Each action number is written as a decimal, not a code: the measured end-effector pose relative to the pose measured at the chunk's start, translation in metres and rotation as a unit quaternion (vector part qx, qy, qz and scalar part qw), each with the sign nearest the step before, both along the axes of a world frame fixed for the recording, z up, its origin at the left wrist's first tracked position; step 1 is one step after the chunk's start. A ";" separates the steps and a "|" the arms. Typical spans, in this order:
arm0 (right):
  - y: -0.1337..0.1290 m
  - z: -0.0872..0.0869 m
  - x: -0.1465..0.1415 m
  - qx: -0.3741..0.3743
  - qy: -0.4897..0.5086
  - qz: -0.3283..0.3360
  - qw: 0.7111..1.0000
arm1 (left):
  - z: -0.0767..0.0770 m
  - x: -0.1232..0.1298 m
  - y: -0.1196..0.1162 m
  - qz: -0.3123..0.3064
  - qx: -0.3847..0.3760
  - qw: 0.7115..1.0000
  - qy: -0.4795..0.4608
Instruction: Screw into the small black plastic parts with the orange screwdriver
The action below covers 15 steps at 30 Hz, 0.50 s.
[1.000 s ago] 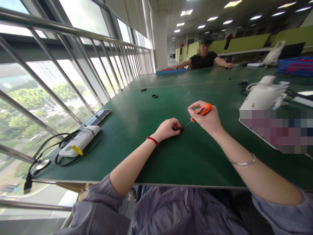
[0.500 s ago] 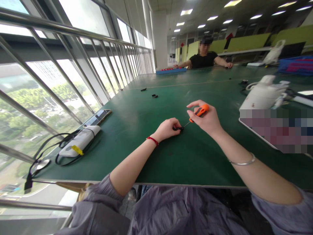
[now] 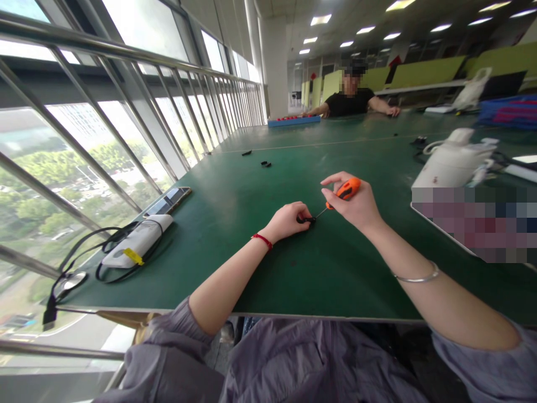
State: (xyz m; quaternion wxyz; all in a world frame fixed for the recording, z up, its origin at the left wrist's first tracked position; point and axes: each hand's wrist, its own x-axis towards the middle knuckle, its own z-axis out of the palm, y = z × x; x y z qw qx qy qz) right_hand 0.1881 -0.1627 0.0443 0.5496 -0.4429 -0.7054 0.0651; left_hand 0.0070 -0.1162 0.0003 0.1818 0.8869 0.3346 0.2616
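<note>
My left hand [image 3: 289, 220] is closed on a small black part [image 3: 305, 219] at the middle of the green table [image 3: 218, 240]; its exact kind is too small to make out. In my right hand [image 3: 356, 204] is a screwdriver [image 3: 349, 188] with an orange and black handle. The screwdriver slants down to the left, and its thin metal shaft reaches the black part beside my left fingertips. Whether the tip sits in a screw cannot be seen.
Small black pieces [image 3: 265, 164] lie farther back. On the left are a white power strip [image 3: 138, 243] with black cables and a phone-like slab [image 3: 168, 202]. A white kettle-like container [image 3: 447, 159] stands right. Across the table sits a person [image 3: 350, 102] by a blue tray [image 3: 293, 122].
Both hands hold nearly the same pose. The screwdriver's handle looks slightly turned in my right hand, while its tip stays at the black part.
</note>
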 end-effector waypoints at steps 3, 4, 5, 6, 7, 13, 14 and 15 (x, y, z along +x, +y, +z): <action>0.001 -0.001 0.002 0.025 0.001 0.013 1.000 | 0.000 0.000 0.000 0.002 -0.001 1.000 0.004; 0.002 -0.002 0.002 0.017 0.002 0.020 1.000 | 0.001 0.000 -0.001 0.002 0.000 1.000 0.004; 0.001 -0.002 0.003 0.004 0.003 0.025 1.000 | 0.001 0.000 -0.001 0.002 0.002 1.000 0.004; 0.001 -0.002 0.003 -0.009 0.002 0.027 1.000 | 0.001 0.000 -0.001 0.002 0.004 1.000 0.003; 0.001 -0.002 0.003 -0.021 -0.002 0.025 0.999 | 0.001 0.000 -0.001 0.001 0.005 1.000 0.002; -0.003 0.001 0.000 -0.031 -0.017 0.019 0.999 | 0.001 0.000 -0.001 -0.007 0.010 1.000 -0.002; -0.003 0.001 0.000 -0.025 -0.018 0.023 0.999 | 0.001 0.000 -0.001 -0.006 0.009 1.000 -0.002; -0.002 0.001 0.000 -0.017 -0.018 0.024 0.999 | 0.001 0.000 -0.001 -0.005 0.008 1.000 -0.001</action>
